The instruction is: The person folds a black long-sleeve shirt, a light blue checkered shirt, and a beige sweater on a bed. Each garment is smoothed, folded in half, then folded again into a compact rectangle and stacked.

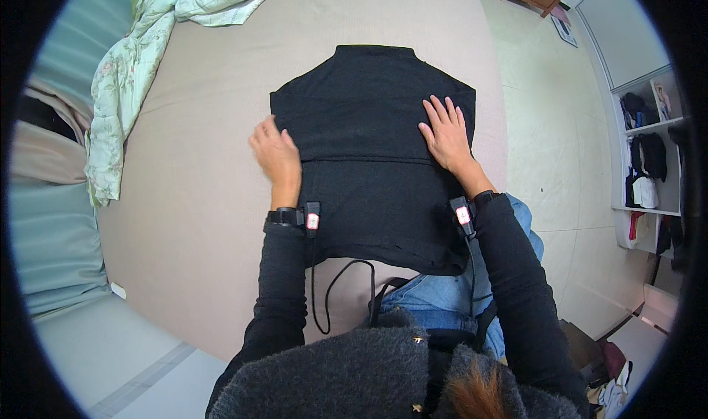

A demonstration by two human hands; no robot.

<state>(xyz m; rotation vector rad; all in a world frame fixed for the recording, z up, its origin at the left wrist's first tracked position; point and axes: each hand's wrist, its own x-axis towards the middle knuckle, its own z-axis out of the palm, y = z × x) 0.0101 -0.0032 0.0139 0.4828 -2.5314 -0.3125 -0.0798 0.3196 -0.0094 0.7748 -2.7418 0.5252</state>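
Note:
A black high-necked top (361,124) lies spread on the bed, its collar pointing away from me and its hem close to my lap. The sleeves do not show at its sides, and a crease runs across its middle. My left hand (276,153) is at the garment's left edge, slightly blurred, its fingers partly curled; whether it pinches the cloth I cannot make out. On the right side of the top, my right hand (446,135) lies flat with its fingers spread, holding nothing.
Beneath the top is a bed with a pale pink sheet (199,175). A floral quilt (125,87) is bunched at the far left, by green curtains (63,234). Open shelves with clothes (647,157) stand right, across the tiled floor (560,153). Black cables (332,290) hang by my wrists.

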